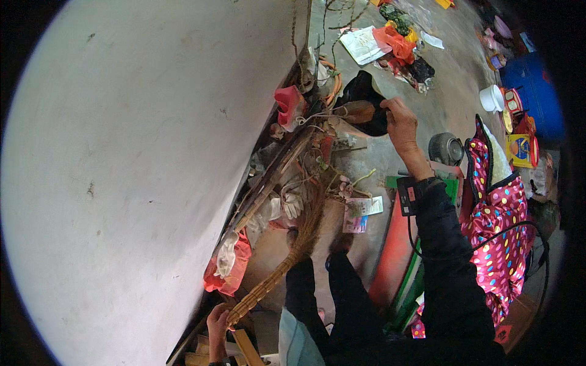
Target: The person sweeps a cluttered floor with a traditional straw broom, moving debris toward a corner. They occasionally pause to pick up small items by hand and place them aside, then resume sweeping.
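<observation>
My left hand grips the handle end of a straw broom at the lower left. The broom's bristles fan out upward beside a clutter of twigs, cords and scraps by the wall. At the upper middle, my right hand has its fingers closed on the edge of a black bag-like thing, which has a brown patch on it; its exact kind is unclear. Just left of that lie pale cords and a red plastic piece. White work gloves lie among the clutter.
A pale wall borders the left. Plastic bags and paper lie on the floor at the top. A polka-dot padded cloth, a blue barrel, a white tub and a red-and-green board-like object are at the right.
</observation>
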Demonstrator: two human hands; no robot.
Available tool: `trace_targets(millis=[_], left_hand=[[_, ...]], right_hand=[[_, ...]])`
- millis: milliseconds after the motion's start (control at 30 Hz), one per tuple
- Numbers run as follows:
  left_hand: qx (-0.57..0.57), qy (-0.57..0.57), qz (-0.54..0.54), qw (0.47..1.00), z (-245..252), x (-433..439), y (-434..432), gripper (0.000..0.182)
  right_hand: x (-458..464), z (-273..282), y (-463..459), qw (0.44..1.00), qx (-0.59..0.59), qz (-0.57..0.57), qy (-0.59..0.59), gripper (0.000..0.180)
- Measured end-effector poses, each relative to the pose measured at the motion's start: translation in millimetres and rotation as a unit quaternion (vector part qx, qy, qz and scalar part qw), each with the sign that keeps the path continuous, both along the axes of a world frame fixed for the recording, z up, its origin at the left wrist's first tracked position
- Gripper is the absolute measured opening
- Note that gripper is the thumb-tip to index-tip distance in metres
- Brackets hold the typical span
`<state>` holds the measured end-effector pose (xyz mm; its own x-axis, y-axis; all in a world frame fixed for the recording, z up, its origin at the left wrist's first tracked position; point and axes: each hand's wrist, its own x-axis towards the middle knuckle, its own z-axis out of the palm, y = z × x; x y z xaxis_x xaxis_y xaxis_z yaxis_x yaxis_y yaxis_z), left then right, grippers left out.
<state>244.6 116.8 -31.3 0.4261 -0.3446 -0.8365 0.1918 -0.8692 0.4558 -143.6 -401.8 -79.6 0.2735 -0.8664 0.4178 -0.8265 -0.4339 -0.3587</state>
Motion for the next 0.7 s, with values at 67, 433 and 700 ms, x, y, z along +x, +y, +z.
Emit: trace_targets(millis=[67, 433, 700], left_hand=[[-0.002, 0.008, 0.018, 1.0, 0.8, 0.1, -2.4, 0.025], [-0.05, -0.038, -0.065, 0.996, -10.1, 14.7, -6.3, 0.025], [-0.035, -0.129, -0.022, 0.991, -15.2, 47.7, -36.3, 0.022]], right_hand=[[3.7, 4.9, 3.7, 0.999, -0.03, 0.019, -0.017, 0.025], [13.1, -54.5, 24.0, 0.992, 0.082, 0.062, 0.075, 0.032], [-0.5, -73.5, 56.8, 0.987, 0.155, 0.002, -0.041, 0.026]])
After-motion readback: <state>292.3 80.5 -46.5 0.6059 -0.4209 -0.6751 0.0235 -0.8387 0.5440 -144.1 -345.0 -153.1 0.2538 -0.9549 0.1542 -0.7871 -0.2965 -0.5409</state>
